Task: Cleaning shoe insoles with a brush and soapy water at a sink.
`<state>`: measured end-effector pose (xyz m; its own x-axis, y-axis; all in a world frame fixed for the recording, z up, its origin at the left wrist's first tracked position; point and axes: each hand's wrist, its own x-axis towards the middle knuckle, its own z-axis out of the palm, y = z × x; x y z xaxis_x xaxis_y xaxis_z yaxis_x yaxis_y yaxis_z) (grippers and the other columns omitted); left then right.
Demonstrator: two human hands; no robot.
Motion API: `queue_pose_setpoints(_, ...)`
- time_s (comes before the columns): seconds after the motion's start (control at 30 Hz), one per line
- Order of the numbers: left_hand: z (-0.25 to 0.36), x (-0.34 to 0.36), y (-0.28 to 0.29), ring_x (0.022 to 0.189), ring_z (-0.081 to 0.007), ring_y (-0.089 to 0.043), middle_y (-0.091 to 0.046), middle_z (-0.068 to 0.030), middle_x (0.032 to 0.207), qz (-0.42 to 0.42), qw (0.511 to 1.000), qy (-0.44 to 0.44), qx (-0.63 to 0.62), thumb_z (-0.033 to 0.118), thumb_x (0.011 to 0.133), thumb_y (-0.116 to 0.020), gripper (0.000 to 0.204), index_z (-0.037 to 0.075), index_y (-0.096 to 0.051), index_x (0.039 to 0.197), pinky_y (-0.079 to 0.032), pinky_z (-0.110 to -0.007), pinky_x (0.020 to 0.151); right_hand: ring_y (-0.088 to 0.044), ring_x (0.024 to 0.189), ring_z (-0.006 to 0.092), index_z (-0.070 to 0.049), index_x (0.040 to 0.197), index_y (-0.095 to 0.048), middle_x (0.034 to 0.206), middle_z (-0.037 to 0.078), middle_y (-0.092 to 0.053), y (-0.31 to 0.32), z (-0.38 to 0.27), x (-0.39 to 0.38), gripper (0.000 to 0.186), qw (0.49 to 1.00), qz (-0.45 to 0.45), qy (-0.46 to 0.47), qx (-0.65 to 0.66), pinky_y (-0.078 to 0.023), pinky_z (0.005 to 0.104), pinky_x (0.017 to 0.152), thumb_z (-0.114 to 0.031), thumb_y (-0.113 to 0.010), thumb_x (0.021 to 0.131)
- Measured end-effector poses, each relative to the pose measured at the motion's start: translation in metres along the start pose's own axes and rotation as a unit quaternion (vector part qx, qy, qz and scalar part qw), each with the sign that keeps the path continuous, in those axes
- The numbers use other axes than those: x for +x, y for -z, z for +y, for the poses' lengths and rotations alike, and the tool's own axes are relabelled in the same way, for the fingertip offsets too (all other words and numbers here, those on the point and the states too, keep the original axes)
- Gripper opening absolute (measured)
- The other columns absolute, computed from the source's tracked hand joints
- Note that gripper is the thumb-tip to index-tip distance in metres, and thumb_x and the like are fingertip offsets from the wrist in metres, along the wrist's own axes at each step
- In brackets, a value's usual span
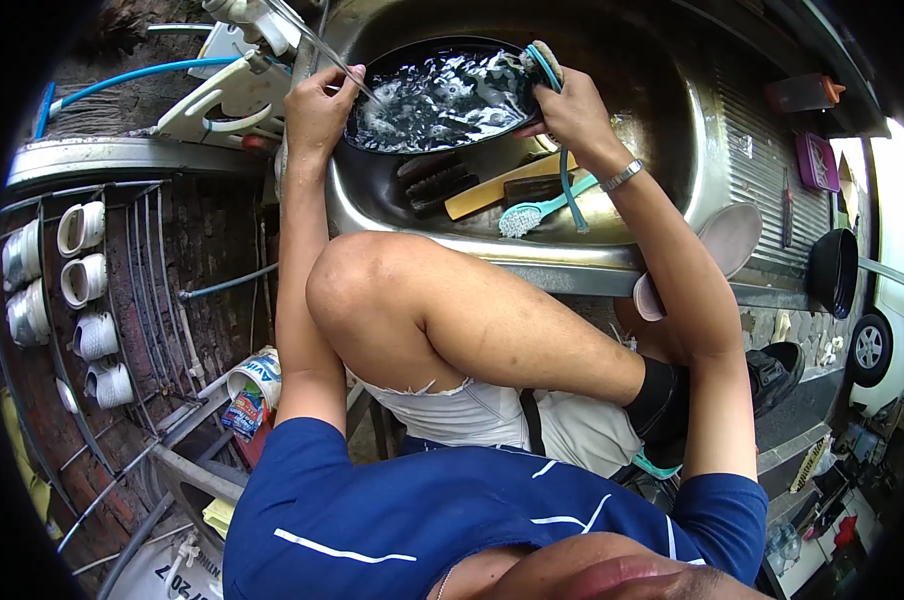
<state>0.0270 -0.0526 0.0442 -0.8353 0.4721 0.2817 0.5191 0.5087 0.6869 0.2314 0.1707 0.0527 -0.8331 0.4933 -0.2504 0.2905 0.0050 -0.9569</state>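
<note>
A black basin (pixel 442 148) full of rippling, foamy water is held over a metal sink (pixel 662 190). A clear stream of water (pixel 317 45) falls into its left side. My left hand (pixel 319 112) is closed on the basin's left rim. At the right rim, my right hand (pixel 577 115) is closed round a blue brush (pixel 544 66), its head at the water's edge and its handle hanging below the hand. That hand also touches the basin's rim. Below the basin lie a turquoise brush (pixel 522 218) with white bristles, a yellow-backed brush (pixel 472 200) and dark brushes (pixel 440 188).
My raised bare knee (pixel 357 275) is close to the sink's front edge. White shoes (pixel 82 255) stand on a metal rack at left. Ribbed drainboard (pixel 762 180) lies right, with a shoe sole (pixel 730 240), a black bowl (pixel 832 272) and a purple container (pixel 818 162).
</note>
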Motion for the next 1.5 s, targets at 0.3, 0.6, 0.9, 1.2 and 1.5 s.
queue_pose_setpoints(0.3,0.027,0.010,0.023,0.142,-0.0286,-0.032,-0.027,-0.0213,0.156,0.079,0.776,0.046,-0.624,0.014,0.090,-0.059,0.084,-0.006,-0.010,0.154,-0.035,-0.043,0.114,-0.074,0.077,0.0307,0.015,0.112,-0.053,0.099,0.022,-0.068,-0.004,-0.016,-0.007,0.023,0.999,0.007,0.002,0.037,-0.067,0.0326,0.066,-0.001,-0.043,0.099)
queue_pose_setpoints(0.6,0.089,0.016,0.073,0.141,-0.0325,-0.037,-0.046,-0.0196,0.141,0.240,0.702,0.027,-0.669,0.019,0.082,-0.053,0.062,-0.009,-0.042,0.136,-0.018,-0.053,0.121,-0.073,0.083,0.0303,0.015,0.110,-0.056,0.101,0.021,-0.067,0.005,-0.028,-0.015,0.024,0.996,0.015,0.004,0.082,-0.067,0.0372,0.070,0.003,-0.041,0.094)
queue_pose_setpoints(0.9,0.178,0.017,0.099,0.141,-0.0441,-0.037,-0.048,-0.0301,0.141,0.105,0.813,-0.129,-0.558,0.010,0.090,-0.043,0.043,-0.007,-0.047,0.130,-0.029,-0.053,0.120,-0.073,0.082,0.0335,0.016,0.107,-0.053,0.102,0.023,-0.067,0.054,-0.048,-0.033,0.023,0.991,0.047,-0.002,0.128,-0.067,0.0363,0.069,0.004,-0.039,0.095)
queue_pose_setpoints(1.2,0.213,-0.025,0.070,0.132,-0.0275,-0.039,-0.039,-0.0215,0.138,0.241,0.848,-0.118,-0.457,-0.004,0.087,-0.054,0.056,0.005,-0.030,0.136,-0.035,-0.040,0.112,-0.070,0.090,0.0324,0.014,0.104,-0.053,0.105,0.021,-0.064,0.131,-0.046,-0.042,0.019,0.977,0.141,0.023,0.160,-0.067,0.0454,0.076,0.004,-0.041,0.095)
queue_pose_setpoints(1.5,0.267,-0.087,0.023,0.103,-0.0234,-0.064,-0.066,-0.0133,0.109,-0.095,0.879,-0.277,-0.376,0.002,0.088,-0.055,0.048,0.006,-0.041,0.133,-0.047,-0.037,0.094,-0.071,0.089,0.0368,0.018,0.098,-0.053,0.104,0.026,-0.064,0.215,-0.039,-0.069,0.017,0.958,0.245,0.052,0.138,-0.067,0.0475,0.077,0.007,-0.043,0.091)
